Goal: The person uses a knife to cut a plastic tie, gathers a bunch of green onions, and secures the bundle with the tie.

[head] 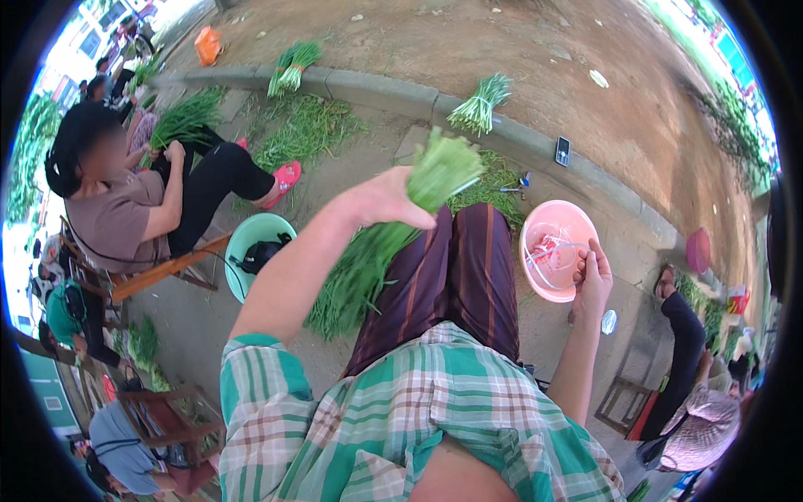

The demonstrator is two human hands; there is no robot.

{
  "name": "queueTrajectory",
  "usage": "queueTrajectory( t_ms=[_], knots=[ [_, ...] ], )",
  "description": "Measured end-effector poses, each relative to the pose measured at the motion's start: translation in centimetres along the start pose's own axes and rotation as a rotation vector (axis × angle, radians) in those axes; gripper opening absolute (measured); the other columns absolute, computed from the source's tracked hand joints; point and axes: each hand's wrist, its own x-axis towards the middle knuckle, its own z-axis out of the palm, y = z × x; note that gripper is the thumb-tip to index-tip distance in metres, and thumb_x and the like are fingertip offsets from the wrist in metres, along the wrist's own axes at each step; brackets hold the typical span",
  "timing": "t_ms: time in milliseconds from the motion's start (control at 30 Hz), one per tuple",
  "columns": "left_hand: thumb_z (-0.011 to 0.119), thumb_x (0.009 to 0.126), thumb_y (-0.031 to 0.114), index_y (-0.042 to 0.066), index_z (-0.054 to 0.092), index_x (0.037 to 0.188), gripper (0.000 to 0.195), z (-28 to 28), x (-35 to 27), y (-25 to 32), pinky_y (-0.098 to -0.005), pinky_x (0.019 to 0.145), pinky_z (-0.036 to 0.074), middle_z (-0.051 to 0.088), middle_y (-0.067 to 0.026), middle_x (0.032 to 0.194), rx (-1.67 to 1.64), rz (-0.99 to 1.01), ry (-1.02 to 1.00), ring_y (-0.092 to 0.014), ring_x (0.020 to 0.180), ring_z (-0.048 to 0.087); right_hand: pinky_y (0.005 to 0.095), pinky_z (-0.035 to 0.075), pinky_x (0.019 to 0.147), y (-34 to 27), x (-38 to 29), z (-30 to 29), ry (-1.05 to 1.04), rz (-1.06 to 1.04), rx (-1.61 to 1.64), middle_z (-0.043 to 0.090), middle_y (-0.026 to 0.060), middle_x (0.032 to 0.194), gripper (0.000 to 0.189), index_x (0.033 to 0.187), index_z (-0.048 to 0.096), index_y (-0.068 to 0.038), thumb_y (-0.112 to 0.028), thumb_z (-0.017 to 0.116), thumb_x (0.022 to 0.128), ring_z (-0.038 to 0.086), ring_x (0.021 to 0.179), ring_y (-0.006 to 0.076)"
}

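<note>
My left hand is closed around a thick bunch of garlic chives above my knees. The pale cut ends point up and away from me. Its long green leaves hang down left of my lap. Over the right side of a pink plastic basin, my right hand pinches a thin whitish strip between thumb and fingers. The strip loops back over the basin. Inside the basin lies a small tangle of red and white ties.
Tied chive bundles and a mobile phone rest on the concrete kerb. A small blue-headed tool lies by loose trimmings. Left are a green basin holding a black item and a seated person with chives.
</note>
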Motion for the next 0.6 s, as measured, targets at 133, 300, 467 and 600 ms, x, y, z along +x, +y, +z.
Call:
queueTrajectory(
  t_ms=[133, 300, 467, 600],
  knots=[
    [0.078, 0.068, 0.009, 0.002, 0.061, 0.108, 0.044, -2.3, -1.8, 0.5, -0.0356, 0.077, 0.055, 0.065, -0.0068, 0.09, -0.224, -0.108, -0.046, -0.018, 0.08, 0.064, 0.0167, 0.045, 0.052, 0.1, 0.4, -0.4, 0.149, -0.026, -0.045, 0.066, 0.0091, 0.101, 0.043, 0.139, 0.04, 0.001, -0.011, 0.054, 0.1, 0.057, 0.072, 0.0051],
    [0.079, 0.067, 0.008, -0.001, 0.057, 0.119, 0.057, 0.5, -2.8, 1.0, -0.0391, 0.079, 0.057, 0.066, -0.0087, 0.091, -0.456, -0.222, -0.03, -0.022, 0.08, 0.067, 0.0182, 0.049, 0.055, 3.1, 2.1, -0.2, -0.012, 0.071, 0.187, 0.069, 0.0112, 0.099, 0.029, 0.123, 0.055, 0.002, -0.009, 0.059, 0.097, 0.064, 0.077, 0.008],
    [0.077, 0.069, 0.011, 0.001, 0.062, 0.108, 0.044, 5.4, -1.9, 0.2, -0.0356, 0.075, 0.056, 0.067, -0.008, 0.09, -0.496, -0.075, 0.044, -0.019, 0.08, 0.066, 0.0234, 0.051, 0.064, 1.0, -4.1, 11.8, -0.337, 0.154, -0.234, 0.071, 0.0058, 0.091, 0.018, 0.108, 0.067, -0.002, -0.008, 0.065, 0.091, 0.065, 0.075, 0.0095],
    [0.077, 0.07, 0.013, 0.001, 0.064, 0.104, 0.038, 6.3, -1.7, -0.5, -0.0319, 0.074, 0.054, 0.067, -0.0064, 0.088, -0.492, -0.052, 0.113, -0.017, 0.078, 0.066, 0.0243, 0.051, 0.069, 4.3, -5.8, 15.4, -0.528, 0.032, -0.354, 0.071, 0.0049, 0.088, 0.018, 0.104, 0.067, 0.002, -0.008, 0.065, 0.089, 0.065, 0.077, 0.0094]
  ],
)
